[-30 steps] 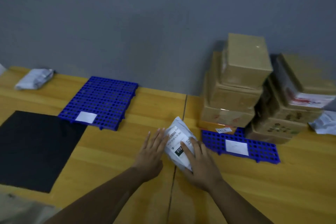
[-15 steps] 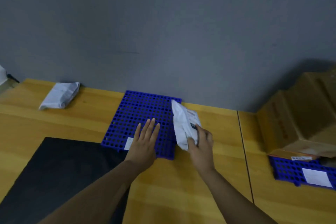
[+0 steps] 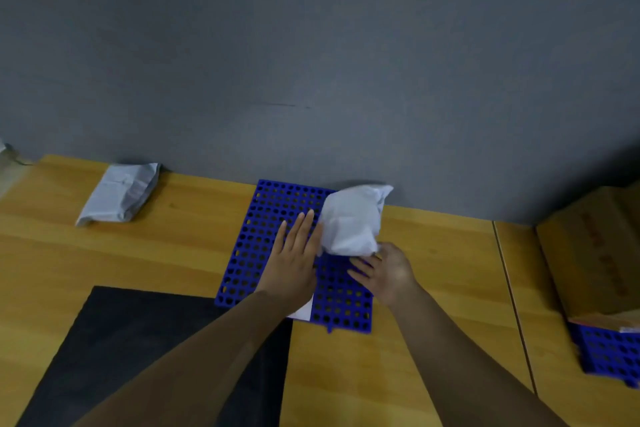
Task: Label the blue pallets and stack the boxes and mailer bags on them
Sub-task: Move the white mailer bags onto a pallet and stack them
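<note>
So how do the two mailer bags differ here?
The right bag lies on the pallet, overhanging its far right corner; the left bag lies on the table. The left hand and right hand touch the right bag; nothing touches the left bag. Both are pale, crumpled and near the wall.

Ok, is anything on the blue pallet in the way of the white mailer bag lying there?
Nothing visible. The mailer bag lies on the far right corner of the blue pallet, left hand flat against its side, right hand at its near edge. The white label sits apart, at the pallet's near edge.
</note>
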